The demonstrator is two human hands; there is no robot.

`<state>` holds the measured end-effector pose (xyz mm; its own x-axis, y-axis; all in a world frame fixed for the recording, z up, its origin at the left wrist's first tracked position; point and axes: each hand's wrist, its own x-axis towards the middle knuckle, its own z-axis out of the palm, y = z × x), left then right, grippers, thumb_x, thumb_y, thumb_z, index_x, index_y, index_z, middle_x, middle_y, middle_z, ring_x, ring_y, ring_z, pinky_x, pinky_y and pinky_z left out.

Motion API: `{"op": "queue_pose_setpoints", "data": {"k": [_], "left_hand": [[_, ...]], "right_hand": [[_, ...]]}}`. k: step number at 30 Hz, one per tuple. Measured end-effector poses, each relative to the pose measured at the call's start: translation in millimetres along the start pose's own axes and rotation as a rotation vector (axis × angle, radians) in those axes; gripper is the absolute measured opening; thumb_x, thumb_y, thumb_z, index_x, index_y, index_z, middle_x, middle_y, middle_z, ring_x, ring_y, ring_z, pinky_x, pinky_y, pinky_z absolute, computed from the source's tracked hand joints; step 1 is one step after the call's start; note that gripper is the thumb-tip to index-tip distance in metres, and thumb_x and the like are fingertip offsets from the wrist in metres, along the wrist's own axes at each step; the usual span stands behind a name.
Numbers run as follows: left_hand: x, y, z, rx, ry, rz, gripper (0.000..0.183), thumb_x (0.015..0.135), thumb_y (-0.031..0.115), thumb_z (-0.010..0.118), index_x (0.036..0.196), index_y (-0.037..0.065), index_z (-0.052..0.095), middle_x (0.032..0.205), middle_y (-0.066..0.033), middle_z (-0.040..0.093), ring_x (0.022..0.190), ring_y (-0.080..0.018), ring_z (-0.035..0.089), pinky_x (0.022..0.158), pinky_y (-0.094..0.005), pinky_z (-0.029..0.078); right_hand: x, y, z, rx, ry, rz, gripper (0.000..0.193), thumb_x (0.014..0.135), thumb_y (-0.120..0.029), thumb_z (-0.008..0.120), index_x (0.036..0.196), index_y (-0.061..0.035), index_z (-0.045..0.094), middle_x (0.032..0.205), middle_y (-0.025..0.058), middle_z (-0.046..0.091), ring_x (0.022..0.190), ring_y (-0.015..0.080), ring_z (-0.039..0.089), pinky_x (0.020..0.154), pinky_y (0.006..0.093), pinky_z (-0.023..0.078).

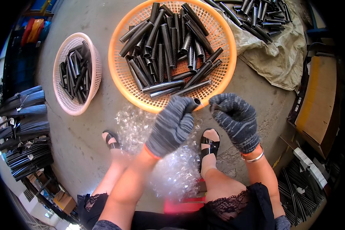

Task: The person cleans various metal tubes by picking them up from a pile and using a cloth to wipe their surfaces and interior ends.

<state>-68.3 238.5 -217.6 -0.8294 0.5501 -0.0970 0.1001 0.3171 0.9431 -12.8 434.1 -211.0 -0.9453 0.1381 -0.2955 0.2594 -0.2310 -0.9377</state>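
Note:
In grey striped work gloves, both my hands meet just below the near rim of a large orange plastic basket [232, 50]. My left hand [170, 125] is wrapped round a short black tube [195, 102], whose round end pokes out toward the right. Close to that end, my right hand [237, 120] is pinched with its fingertips together; what sits between them is too small to make out. Many glossy black tubes [166, 42] lie piled in the basket. Beneath my hands, a heap of clear plastic film scraps [172, 165] covers the floor between my feet.
A smaller pale pink basket [97, 73] of black tubes stands at left. More tubes lie on a woven sack [274, 65] at upper right. Bundles of dark rods [28, 128] line the left side. A cardboard box [318, 103] is at right. Something red [184, 206] shows beneath me.

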Motion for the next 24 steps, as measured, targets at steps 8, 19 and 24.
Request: {"op": "queue_pose_setpoints", "data": {"k": [8, 19, 24], "left_hand": [[-30.3, 13.2, 25.9, -0.069, 0.087, -0.142, 0.029, 0.083, -0.002, 0.06, 0.112, 0.0, 0.056, 0.099, -0.0106, 0.06, 0.088, -0.0182, 0.06, 0.081, -0.029, 0.047], [-46.5, 14.4, 16.2, -0.856, -0.241, -0.558, 0.03, 0.087, 0.001, 0.061, 0.117, 0.003, 0.053, 0.103, -0.0033, 0.059, 0.094, -0.0103, 0.058, 0.086, -0.027, 0.048], [-48.4, 15.0, -6.3, -0.755, -0.437, -0.626, 0.032, 0.086, 0.005, 0.064, 0.117, 0.002, 0.055, 0.1, -0.0023, 0.062, 0.094, -0.0073, 0.057, 0.084, -0.0243, 0.048]], "right_hand": [[-14.3, -0.7, 20.0, -0.055, 0.027, 0.021, 0.022, 0.075, 0.01, 0.062, 0.096, 0.0025, 0.063, 0.1, 0.0093, 0.065, 0.092, 0.0137, 0.06, 0.083, 0.0273, 0.048], [-10.7, -1.0, 8.5, -0.461, -0.129, -0.151, 0.019, 0.075, 0.007, 0.065, 0.093, 0.0004, 0.063, 0.09, 0.0074, 0.065, 0.083, 0.0139, 0.062, 0.075, 0.0278, 0.05], [-4.9, 7.0, -7.8, -0.57, -0.037, -0.153, 0.018, 0.076, 0.008, 0.065, 0.092, -0.0003, 0.062, 0.089, 0.0066, 0.065, 0.083, 0.0128, 0.06, 0.075, 0.0267, 0.049]]}}
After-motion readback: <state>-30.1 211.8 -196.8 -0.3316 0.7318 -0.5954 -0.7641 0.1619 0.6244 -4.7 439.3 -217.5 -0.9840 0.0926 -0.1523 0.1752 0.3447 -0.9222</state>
